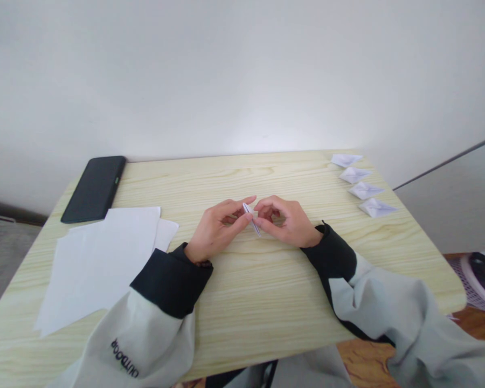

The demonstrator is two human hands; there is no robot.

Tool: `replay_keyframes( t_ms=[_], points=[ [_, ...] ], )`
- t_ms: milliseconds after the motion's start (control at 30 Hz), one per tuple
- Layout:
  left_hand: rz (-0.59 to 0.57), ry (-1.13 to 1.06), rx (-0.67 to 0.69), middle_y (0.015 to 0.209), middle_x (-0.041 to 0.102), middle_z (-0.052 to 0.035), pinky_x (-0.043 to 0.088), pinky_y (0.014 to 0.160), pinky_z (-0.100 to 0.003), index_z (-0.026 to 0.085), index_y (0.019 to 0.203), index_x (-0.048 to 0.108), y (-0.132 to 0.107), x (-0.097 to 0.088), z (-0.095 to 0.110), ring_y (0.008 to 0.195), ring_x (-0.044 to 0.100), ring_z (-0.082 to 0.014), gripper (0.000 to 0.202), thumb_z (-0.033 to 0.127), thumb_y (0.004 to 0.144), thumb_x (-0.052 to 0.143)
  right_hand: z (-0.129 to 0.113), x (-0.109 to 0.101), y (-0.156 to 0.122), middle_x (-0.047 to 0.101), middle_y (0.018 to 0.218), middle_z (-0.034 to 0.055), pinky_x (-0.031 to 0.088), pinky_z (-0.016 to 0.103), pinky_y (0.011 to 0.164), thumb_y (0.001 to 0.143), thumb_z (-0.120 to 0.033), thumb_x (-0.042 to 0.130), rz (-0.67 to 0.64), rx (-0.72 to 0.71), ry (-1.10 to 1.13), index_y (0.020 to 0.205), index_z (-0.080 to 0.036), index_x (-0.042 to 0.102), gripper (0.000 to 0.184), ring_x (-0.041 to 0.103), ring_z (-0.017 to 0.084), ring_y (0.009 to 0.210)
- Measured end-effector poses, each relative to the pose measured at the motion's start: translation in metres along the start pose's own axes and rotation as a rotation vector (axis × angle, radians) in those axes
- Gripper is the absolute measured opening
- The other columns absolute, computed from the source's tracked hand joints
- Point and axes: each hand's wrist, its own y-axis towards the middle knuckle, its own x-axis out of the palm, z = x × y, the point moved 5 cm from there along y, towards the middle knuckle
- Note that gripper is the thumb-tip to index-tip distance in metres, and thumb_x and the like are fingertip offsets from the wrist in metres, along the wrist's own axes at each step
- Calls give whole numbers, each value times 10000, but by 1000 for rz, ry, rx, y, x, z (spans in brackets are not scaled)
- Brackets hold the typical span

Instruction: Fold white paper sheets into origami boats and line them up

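A small folded piece of white paper (251, 217) is pinched between both hands at the middle of the light wooden table (267, 291). My left hand (218, 229) grips it from the left with curled fingers. From the right, my right hand (285, 221) closes on it with fingertips pressed together. Both wrists rest on the tabletop.
Loose white paper sheets (101, 261) lie at the left, with a black phone (95, 188) beyond them at the back left corner. Several small folded paper shapes (361, 183) line the back right edge. A white wall rises behind the table.
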Motion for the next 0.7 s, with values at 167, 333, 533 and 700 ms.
replay_keyframes(
  t_ms=[167, 333, 533, 700],
  points=[
    [15, 14, 9, 849, 626, -48, 520, 676, -232, 202, 1191, 634, 0, -1, 2, 764, 592, -138, 378, 338, 843, 574, -2, 1, 0, 658, 740, 0, 457, 212, 578, 842, -292, 572, 31, -36, -98, 957, -193, 560, 151, 598, 98, 620],
    [62, 53, 0, 899, 614, -51, 542, 656, -222, 209, 1180, 640, -1, 0, 3, 748, 606, -123, 376, 330, 829, 583, -11, 4, 0, 668, 713, -11, 445, 258, 661, 795, -200, 572, 113, -150, -442, 968, -204, 561, 174, 587, 116, 596],
    [167, 117, 15, 899, 613, -54, 556, 622, -197, 155, 1173, 633, -3, 0, 7, 716, 610, -107, 388, 308, 820, 584, -12, 9, 2, 649, 650, -6, 398, 235, 592, 839, -213, 531, 118, -114, -567, 785, -194, 584, 78, 574, 115, 579],
    [271, 424, 41, 902, 682, -64, 526, 634, -236, 150, 1136, 638, -7, -2, 12, 687, 620, -130, 363, 329, 831, 558, -12, 7, 1, 656, 638, -21, 357, 209, 514, 847, -239, 550, 190, -37, -525, 744, -189, 598, 124, 550, 84, 525]
  ],
)
